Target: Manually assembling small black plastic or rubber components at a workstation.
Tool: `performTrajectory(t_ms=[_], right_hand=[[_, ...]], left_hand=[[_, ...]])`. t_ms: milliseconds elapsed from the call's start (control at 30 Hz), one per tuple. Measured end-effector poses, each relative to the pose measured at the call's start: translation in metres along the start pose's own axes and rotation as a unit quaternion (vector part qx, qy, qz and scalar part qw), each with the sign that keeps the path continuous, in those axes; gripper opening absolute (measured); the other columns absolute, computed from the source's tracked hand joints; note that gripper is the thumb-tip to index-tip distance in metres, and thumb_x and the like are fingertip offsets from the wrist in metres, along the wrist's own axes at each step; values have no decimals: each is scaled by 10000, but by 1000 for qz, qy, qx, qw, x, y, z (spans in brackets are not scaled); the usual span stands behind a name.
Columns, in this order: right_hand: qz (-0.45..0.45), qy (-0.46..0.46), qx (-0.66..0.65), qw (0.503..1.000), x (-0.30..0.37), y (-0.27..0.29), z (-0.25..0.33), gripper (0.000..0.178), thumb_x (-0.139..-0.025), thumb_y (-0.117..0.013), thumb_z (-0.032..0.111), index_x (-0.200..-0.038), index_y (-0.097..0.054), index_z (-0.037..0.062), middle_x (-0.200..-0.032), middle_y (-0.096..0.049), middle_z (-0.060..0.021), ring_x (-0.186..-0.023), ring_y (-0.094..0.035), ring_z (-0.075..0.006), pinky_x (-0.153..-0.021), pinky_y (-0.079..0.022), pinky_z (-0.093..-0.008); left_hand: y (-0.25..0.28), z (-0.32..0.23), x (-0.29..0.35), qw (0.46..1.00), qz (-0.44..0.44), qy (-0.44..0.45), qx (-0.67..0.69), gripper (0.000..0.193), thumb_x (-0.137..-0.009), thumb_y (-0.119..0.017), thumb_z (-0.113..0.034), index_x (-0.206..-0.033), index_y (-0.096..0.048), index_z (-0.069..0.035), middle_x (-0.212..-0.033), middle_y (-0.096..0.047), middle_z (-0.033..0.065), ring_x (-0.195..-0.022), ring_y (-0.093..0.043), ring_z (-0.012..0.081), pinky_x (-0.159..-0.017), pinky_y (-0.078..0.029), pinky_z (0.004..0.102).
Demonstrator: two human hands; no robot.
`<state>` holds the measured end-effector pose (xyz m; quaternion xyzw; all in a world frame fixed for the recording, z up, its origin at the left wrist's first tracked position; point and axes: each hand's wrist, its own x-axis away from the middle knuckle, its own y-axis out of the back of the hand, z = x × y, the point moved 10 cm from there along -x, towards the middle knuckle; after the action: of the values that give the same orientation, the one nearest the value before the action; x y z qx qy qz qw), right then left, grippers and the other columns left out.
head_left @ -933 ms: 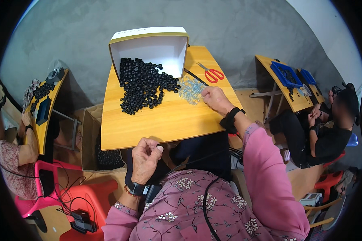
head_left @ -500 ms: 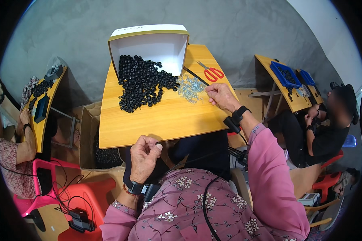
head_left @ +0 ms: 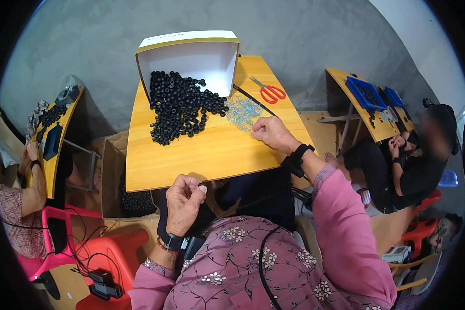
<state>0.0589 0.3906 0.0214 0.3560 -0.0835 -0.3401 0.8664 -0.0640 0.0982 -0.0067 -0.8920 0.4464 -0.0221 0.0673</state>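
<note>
My left hand (head_left: 185, 205) is at the table's near edge, thumb and finger pinched on a small black piece, mostly hidden by the fingertips. Over the right side of the yellow table (head_left: 201, 165), the fingers of my right hand (head_left: 275, 133) are pressed together; whatever is in them is hidden. Just beyond those fingertips lies a scatter of tiny clear bluish pieces (head_left: 243, 111). To its left, a heap of black ring-like beads (head_left: 178, 106) spills from a white box (head_left: 219, 67) tipped on its side.
Red-handled scissors (head_left: 271, 93) and a thin black stick (head_left: 253, 99) lie at the table's right. A cardboard box (head_left: 113, 175) stands on the floor at left. Other people sit at side tables, one with a blue tray (head_left: 366, 106). A red stool (head_left: 124, 258) is beside me.
My right hand has moved down and slightly left, away from the black stick's near end. My left hand keeps its pinch in nearly the same place.
</note>
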Motion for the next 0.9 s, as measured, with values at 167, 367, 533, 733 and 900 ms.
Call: performTrajectory(t_ms=[167, 367, 533, 733, 900], right_hand=[[20, 68, 102, 992, 0, -4, 20, 132, -797, -669, 81, -842, -674, -43, -772, -674, -189, -725, -662, -317, -683, -520, -390], [-5, 132, 126, 983, 12, 2, 41, 111, -836, -641, 83, -849, -642, -27, -774, -660, -164, -702, -675, -307, -636, -525, -385], [95, -13, -184, 978, 46, -27, 82, 70, -938, -635, 62, -956, -631, -6, -766, -637, -29, -634, -649, -99, -563, -522, -221], [180, 113, -230, 950, 84, -79, 159, 37, -921, -643, -1, -952, -659, -12, -821, -625, -34, -696, -639, -97, -619, -521, -228], [164, 237, -124, 950, 90, -87, 188, 93, -883, -652, -24, -954, -697, 13, -860, -613, -61, -733, -633, -142, -641, -509, -273]], left_hand=[[5, -3, 1, 1000, -2, -22, 11, 106, -893, -657, 14, -956, -574, -4, -767, -577, -5, -668, -558, 63, -638, -494, 218], [8, -2, -1, 991, 13, -34, 129, 181, -896, -682, 5, -1051, -590, -7, -900, -649, 48, -782, -655, 125, -740, -584, 279], [6, -5, 1, 987, 34, -29, 157, 206, -891, -683, 19, -1074, -591, 0, -958, -673, 85, -803, -665, 142, -766, -589, 296], [1, -10, 4, 984, 45, -26, 168, 199, -891, -684, 46, -1072, -610, 13, -934, -678, 58, -784, -637, 87, -747, -553, 237], [5, -19, 6, 992, 40, -44, 108, 160, -891, -694, 34, -1032, -624, 7, -881, -667, 28, -737, -611, 64, -688, -528, 210]])
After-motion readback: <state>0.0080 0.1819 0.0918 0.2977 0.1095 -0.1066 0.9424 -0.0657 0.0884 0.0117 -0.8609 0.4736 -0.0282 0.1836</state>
